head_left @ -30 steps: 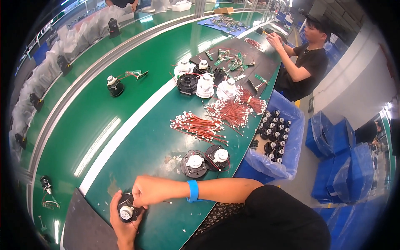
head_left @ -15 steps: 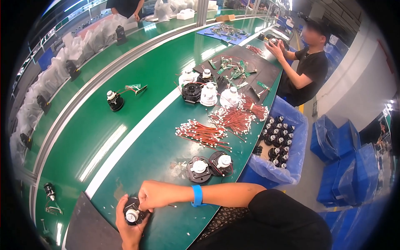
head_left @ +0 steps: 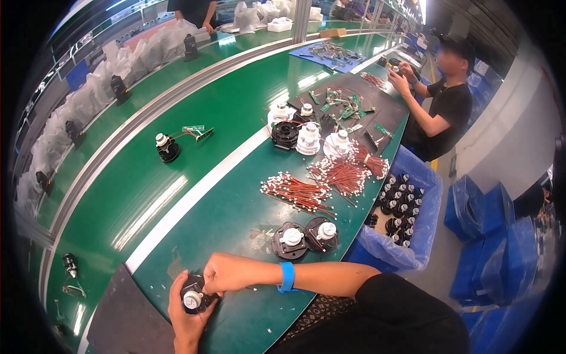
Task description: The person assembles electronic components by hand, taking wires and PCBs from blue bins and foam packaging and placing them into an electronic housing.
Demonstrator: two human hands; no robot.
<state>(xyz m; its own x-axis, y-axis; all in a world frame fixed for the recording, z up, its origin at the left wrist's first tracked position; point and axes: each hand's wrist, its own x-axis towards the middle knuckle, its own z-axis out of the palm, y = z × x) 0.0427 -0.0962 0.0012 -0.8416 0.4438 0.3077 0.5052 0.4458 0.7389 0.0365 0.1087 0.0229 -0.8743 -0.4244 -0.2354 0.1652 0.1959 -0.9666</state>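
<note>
My left hand (head_left: 181, 312) is wrapped round a black round unit (head_left: 191, 287) with a white motor-like cylinder on top, near the front of the green bench. Over that unit's far right side, my right hand (head_left: 225, 272) is closed in a pinch. A thin wire (head_left: 254, 289) with a white end sticks out below the right hand; its other end is hidden by the fingers. Beyond my right forearm are two similar units, one black with a white cylinder (head_left: 291, 237) and another (head_left: 322, 231) touching it.
Red wire bundles (head_left: 298, 193) with white connectors lie farther up the bench. Behind them are white housings (head_left: 308, 139) and green circuit boards (head_left: 348, 103). A blue lined bin (head_left: 429, 221) holds several units at the right. A co-worker (head_left: 445, 106) stands beyond it.
The view has shifted slightly, so the bench things appear a little farther right. Both hands stay on the black unit, the right one still pinching at it.
</note>
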